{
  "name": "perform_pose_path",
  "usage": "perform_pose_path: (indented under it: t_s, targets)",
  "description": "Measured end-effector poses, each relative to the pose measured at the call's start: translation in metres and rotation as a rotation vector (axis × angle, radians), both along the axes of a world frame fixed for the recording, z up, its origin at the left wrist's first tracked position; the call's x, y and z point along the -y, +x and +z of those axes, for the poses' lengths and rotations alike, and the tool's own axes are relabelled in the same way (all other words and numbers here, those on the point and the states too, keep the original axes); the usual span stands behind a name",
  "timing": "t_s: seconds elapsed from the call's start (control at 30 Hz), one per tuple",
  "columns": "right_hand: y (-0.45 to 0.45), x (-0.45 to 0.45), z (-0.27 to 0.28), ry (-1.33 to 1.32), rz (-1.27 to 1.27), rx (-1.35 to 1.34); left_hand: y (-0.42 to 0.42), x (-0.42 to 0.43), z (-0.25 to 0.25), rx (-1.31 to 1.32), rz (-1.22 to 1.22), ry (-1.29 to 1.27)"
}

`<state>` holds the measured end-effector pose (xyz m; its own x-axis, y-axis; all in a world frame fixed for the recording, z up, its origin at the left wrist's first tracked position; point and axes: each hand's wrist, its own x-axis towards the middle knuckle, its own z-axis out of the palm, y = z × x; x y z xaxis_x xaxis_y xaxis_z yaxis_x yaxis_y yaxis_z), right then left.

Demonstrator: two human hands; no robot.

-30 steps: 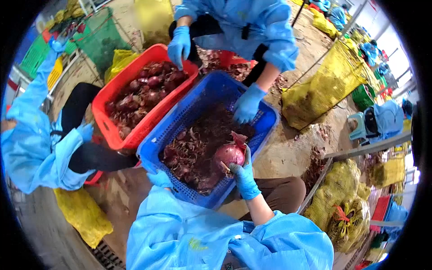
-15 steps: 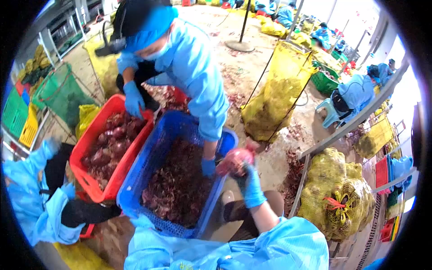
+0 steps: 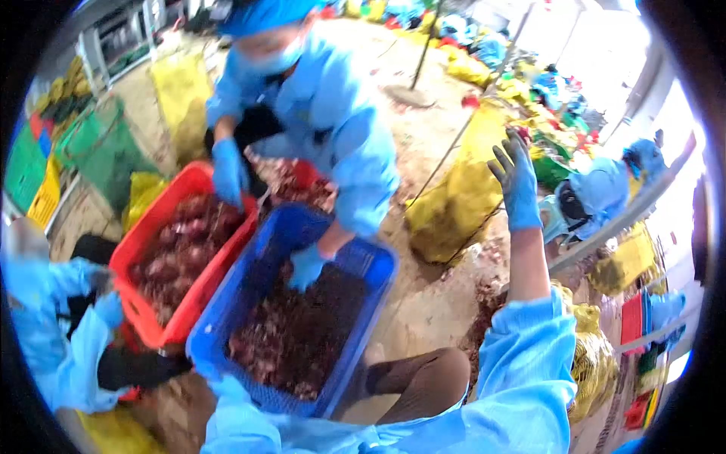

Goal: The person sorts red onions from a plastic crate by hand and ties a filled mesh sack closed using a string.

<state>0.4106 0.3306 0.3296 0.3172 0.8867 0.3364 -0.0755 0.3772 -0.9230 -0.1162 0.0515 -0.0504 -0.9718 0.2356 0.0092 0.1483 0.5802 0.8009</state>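
My right hand, in a blue glove, is raised with its fingers spread and nothing gripped in it. A small reddish shape shows at the fingertips; I cannot tell whether it touches them. Another round red thing appears farther left, blurred. The yellow mesh sack stands just beyond my hand. In front of my lap is a blue basket with onion skins inside. My left sleeve reaches the near side of the basket, but my left hand is not visible.
A co-worker's gloved hand is inside the blue basket; their other hand is at the red basket of red onions. Another person's sleeve is at left. A metal rail and filled sacks stand at right.
My right hand has risen away to the upper right and opened, letting go of the red onion it held. The co-worker's hand in the blue basket has moved left.
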Motion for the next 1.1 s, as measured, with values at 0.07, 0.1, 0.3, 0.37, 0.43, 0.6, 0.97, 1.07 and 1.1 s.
perform_pose_path:
  t_s: [0.07, 0.1, 0.3, 0.37, 0.43, 0.6, 0.97, 1.07, 1.1]
  targets:
    - [-0.047, 0.035, -0.041, -0.219, 0.26, 0.078, 0.0, 0.008, 0.006, -0.015, -0.017, -0.004]
    - [-0.074, 0.056, -0.061, -0.352, 0.397, 0.18, 0.003, 0.015, 0.01, -0.016, -0.011, -0.025]
    - [-0.195, 0.112, -0.257, -0.252, 1.172, 1.223, 0.006, 0.019, 0.005, 0.129, 0.006, 0.009]
    - [-0.238, 0.122, -0.318, -0.369, 1.241, 1.457, 0.005, 0.02, 0.012, 0.192, 0.033, -0.029]
    - [-0.267, 0.135, -0.369, -0.333, 1.288, 1.439, 0.011, 0.022, 0.015, 0.264, 0.036, -0.001]
    - [-0.326, 0.205, -0.459, -0.377, 1.662, 1.68, 0.019, 0.018, 0.034, 0.294, 0.052, -0.01]
    - [-0.325, 0.236, -0.511, -0.634, 1.661, 1.568, 0.023, 0.015, 0.046, 0.311, 0.089, 0.007]
    - [-0.325, 0.203, -0.444, -0.79, 1.486, 0.87, 0.023, 0.018, 0.04, 0.309, 0.067, -0.065]
    - [-0.323, 0.197, -0.454, -0.742, 1.543, 0.641, 0.024, 0.016, 0.043, 0.285, 0.08, -0.023]
